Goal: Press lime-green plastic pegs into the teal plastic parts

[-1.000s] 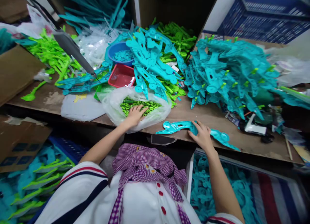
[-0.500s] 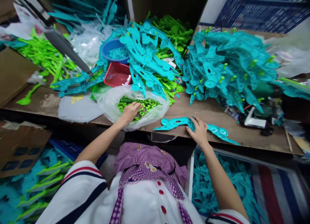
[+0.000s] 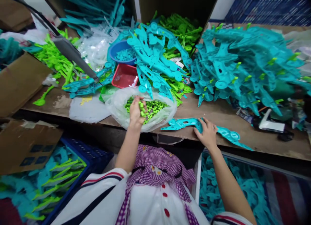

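Small green pieces are lifted from a bag while a teal plastic part is held flat on a cluttered table.

The left hand (image 3: 136,112) is raised just above the clear plastic bag (image 3: 116,105), its fingers curled together around a few small green pieces (image 3: 152,106), more of which fill the bag. To the right of the bag, near the table's (image 3: 218,113) front edge, a long teal plastic part (image 3: 184,123) is pressed flat under the right hand (image 3: 208,133), whose fingers are spread over its middle. Behind the bag a red basket (image 3: 123,76) and a blue bowl (image 3: 120,53) are seen among heaped teal and green parts. A large pile of teal parts (image 3: 243,63) is stacked well to the right of the bag.
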A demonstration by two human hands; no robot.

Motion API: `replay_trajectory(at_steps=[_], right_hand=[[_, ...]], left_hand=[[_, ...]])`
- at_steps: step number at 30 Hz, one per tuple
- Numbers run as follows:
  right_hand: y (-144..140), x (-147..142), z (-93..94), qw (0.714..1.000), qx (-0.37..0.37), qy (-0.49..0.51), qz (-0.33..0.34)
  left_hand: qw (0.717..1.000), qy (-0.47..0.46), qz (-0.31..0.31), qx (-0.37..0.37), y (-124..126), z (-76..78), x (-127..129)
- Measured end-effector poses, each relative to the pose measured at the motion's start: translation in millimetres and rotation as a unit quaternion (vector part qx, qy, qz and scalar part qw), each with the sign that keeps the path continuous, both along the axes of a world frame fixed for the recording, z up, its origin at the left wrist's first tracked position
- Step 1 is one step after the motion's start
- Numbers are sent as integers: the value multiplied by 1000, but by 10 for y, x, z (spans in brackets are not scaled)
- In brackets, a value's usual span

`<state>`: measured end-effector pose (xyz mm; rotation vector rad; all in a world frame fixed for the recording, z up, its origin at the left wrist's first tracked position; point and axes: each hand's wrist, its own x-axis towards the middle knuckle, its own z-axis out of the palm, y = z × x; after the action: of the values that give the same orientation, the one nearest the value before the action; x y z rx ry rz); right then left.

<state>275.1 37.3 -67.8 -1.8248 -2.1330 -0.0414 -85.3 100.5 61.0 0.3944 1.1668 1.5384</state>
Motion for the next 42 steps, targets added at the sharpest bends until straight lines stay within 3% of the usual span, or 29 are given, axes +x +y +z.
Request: replay_trajectory(at_steps=[3, 6, 9, 12, 15, 18, 22, 26, 28, 33, 36, 38, 40, 42], right_hand=[[-1, 13, 49, 999, -27, 17, 2], [-49, -126, 294, 998, -31, 50, -13], [-74, -577, 698, 987, 19, 160, -14], [57, -1233, 1017, 944, 20, 328, 29], [291, -1764, 1101, 899, -36, 430, 79], [437, -1997, 1041, 895, -41, 427, 122], [458, -2055, 988, 908, -27, 391, 148], [492, -2160, 970, 910, -20, 397, 120], [518, -2232, 919, 892, -17, 441, 96], [607, -2316, 777, 803, -71, 592, 10], [784, -2242, 883, 793, -31, 608, -10], [903, -2104, 1020, 802, 12, 597, -3], [924, -1890, 1122, 812, 43, 582, 2], [809, -1633, 1116, 824, 46, 564, -9]], left_hand=[[982, -180, -54, -10, 186, 215, 339], [963, -260, -70, -5, 324, 299, 537], [956, -286, -62, -21, 317, 241, 624], [951, -302, -41, -53, 235, 131, 669], [949, -308, -14, -60, 182, 41, 662], [949, -310, 6, -64, 186, -26, 582], [948, -310, 20, -76, 229, -107, 469], [947, -303, 23, -100, 248, -179, 392], [942, -318, 10, -105, 240, -201, 325], [936, -321, -27, -144, 208, -175, 85], [941, -300, -78, -133, 102, -106, 11], [960, -234, -125, -86, -78, -59, 37], [974, -110, -198, -26, -350, -43, 118], [949, 58, -307, 43, -654, -94, 225]])
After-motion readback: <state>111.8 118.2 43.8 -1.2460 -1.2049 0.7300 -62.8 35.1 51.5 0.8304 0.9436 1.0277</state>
